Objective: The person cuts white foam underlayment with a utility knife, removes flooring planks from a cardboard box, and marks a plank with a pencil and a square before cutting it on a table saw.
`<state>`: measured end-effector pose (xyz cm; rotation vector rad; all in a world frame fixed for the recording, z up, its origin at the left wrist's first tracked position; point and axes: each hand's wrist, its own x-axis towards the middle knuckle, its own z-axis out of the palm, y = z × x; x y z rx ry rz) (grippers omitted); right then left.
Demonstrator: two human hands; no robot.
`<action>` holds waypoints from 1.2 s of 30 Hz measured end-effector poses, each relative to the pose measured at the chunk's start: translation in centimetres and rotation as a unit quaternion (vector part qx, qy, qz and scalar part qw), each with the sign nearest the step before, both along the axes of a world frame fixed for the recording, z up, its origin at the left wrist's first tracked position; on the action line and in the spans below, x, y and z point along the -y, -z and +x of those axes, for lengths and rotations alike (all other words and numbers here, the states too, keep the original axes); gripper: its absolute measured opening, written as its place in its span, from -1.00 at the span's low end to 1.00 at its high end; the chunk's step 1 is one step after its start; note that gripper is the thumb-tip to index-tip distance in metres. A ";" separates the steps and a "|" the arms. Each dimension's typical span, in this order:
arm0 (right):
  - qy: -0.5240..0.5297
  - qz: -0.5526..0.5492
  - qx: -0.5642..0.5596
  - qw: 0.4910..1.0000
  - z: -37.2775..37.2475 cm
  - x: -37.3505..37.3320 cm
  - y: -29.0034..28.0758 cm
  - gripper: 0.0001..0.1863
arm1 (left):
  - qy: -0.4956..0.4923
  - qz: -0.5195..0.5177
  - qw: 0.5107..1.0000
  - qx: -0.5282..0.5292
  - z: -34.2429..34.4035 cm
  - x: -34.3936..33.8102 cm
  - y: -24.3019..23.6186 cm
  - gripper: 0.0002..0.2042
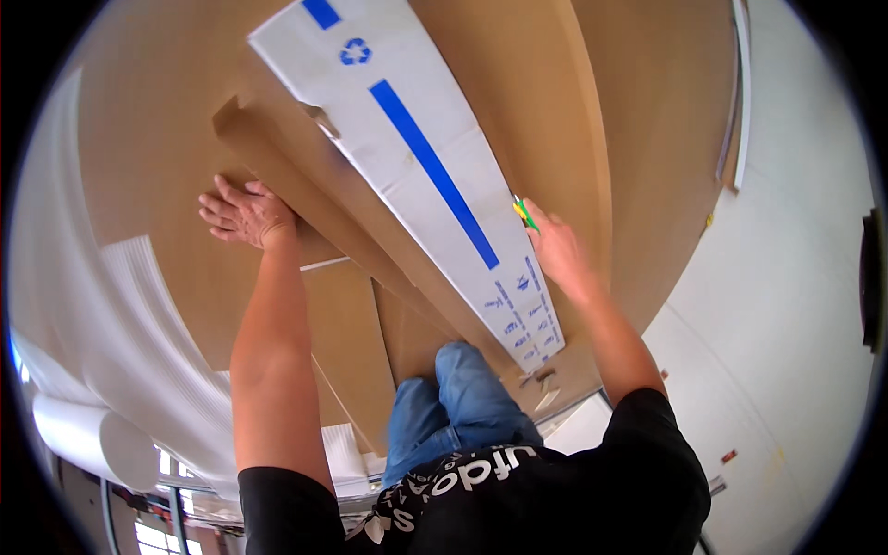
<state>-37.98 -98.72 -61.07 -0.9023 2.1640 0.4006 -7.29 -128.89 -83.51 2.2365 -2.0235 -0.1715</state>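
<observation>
1. Setup: long white card panel w/ blue bar lies at a slant over brown cardboard, top end leaning L, lower end just R of the knees.
2. R hand: fingers wrapped round a small green/yellow cutter, tip at the panel's R long edge, approx mid-length.
3. L hand: not gripping anything; palm down, fingers spread on brown board, L of the folded brown strip. So it's off the white panel.
4. Can't tell from this angle if the blade is actually in the card or just beside it.
5. Looks like a cut along that edge. IMO keep blade shallow, low angle, steady pull; 2 light passes beat 1 hard one.
6. Hold-down: L hand would do more on the white panel itself, well clear of the blade line, else it may skate.
7. Body: knees are near the lower end. Don't run the stroke straight at them; stop short & shift first.
8. Torn bit on panel's L edge could snag, go easy there.
</observation>
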 end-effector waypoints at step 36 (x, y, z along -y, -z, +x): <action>0.188 -0.309 -0.255 0.897 13.9 -27.0 10.5 -0.51 | 0.010 -0.023 0.999 -0.043 0.9 -0.1 2.6 -0.33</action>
